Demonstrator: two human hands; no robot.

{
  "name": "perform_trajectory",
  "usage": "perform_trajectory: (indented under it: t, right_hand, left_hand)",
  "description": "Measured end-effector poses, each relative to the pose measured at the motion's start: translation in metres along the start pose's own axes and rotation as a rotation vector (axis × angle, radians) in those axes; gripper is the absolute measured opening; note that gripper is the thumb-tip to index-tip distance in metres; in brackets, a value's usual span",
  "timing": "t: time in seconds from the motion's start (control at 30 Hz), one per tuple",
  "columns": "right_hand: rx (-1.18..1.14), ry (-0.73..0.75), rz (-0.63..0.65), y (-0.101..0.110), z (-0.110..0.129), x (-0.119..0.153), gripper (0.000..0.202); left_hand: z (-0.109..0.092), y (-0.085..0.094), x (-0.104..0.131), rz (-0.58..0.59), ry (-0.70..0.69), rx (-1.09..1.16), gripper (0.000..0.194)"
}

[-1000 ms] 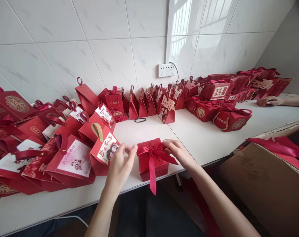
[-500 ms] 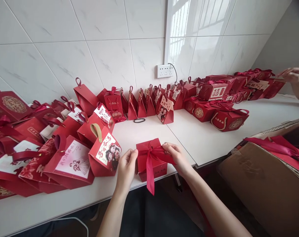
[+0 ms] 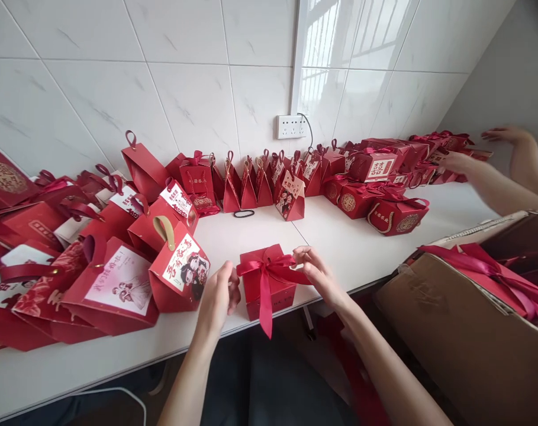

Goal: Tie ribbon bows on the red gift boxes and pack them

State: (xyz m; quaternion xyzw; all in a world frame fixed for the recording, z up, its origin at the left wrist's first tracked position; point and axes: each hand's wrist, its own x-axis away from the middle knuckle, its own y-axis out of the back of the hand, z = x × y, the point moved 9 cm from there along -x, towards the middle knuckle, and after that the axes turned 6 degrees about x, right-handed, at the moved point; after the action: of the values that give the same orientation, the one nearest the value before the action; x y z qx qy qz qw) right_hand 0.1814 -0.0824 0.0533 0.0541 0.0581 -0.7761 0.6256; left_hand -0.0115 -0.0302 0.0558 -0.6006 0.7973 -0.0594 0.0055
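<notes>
A red gift box (image 3: 273,291) stands near the front edge of the white table. Across its top lies a bow of shiny red ribbon (image 3: 265,296), one tail hanging down the front face. To the left of the box, my left hand (image 3: 218,293) is loosely curled, empty, and apart from the ribbon. My right hand (image 3: 319,273) is at the bow's right loop, its fingers apart; I see no firm grip on the ribbon. Just left of my left hand sits a red box with a gold-coloured strap and a cartoon couple label (image 3: 180,269).
Many red gift boxes crowd the table's left side (image 3: 113,290) and back. Others are piled at the right (image 3: 379,168), where another person's hands (image 3: 466,163) reach in. An open cardboard box (image 3: 450,319) with red packaging stands at the right. A black loop (image 3: 243,213) lies mid-table.
My left hand has let go of the ribbon's left loop and moved away from it. The fingers of my right hand have loosened. The other person's hands have reached further over the boxes.
</notes>
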Motion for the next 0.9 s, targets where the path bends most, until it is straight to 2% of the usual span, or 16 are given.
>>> perform_trajectory:
  t: [0.03,0.13,0.17,0.23,0.37,0.53,0.6,0.67,0.73,0.83,0.9]
  right_hand:
    - [0.021,0.047,0.062,0.001,0.003,0.002,0.050]
    - [0.139,0.142,0.319,-0.011,0.009,0.008,0.098]
    - [0.207,0.158,0.379,-0.016,0.009,0.010,0.108]
    - [0.325,0.162,0.436,-0.023,0.008,0.011,0.114]
    - [0.426,0.221,0.368,-0.027,0.018,0.012,0.106]
    - [0.601,0.508,0.113,-0.020,0.058,0.039,0.097]
    - [0.627,0.588,0.024,-0.018,0.075,0.051,0.097]
    - [0.630,0.640,-0.029,-0.017,0.087,0.059,0.098]
    - [0.634,0.660,-0.062,-0.016,0.094,0.063,0.097]
    - [0.647,0.666,-0.115,-0.013,0.098,0.066,0.097]
    - [0.649,0.665,-0.152,-0.011,0.098,0.067,0.098]
  left_hand:
    - [-0.001,0.001,0.000,0.015,0.028,-0.026,0.043]
    - [-0.005,0.004,-0.001,0.039,0.036,-0.137,0.044]
    - [-0.006,0.002,-0.001,0.052,0.025,-0.162,0.042]
    - [-0.006,-0.001,-0.002,0.075,0.012,-0.159,0.037]
    - [-0.013,-0.004,0.004,0.043,-0.040,-0.146,0.030]
    - [-0.053,-0.001,0.040,-0.099,-0.262,-0.161,0.024]
    - [-0.074,-0.001,0.059,-0.192,-0.401,-0.201,0.019]
    - [-0.098,-0.007,0.083,-0.276,-0.621,-0.307,0.011]
    - [-0.119,-0.021,0.108,-0.319,-0.878,-0.447,0.008]
    - [-0.134,-0.050,0.142,-0.273,-1.223,-0.631,0.013]
    - [-0.135,-0.066,0.155,-0.196,-1.345,-0.708,0.016]
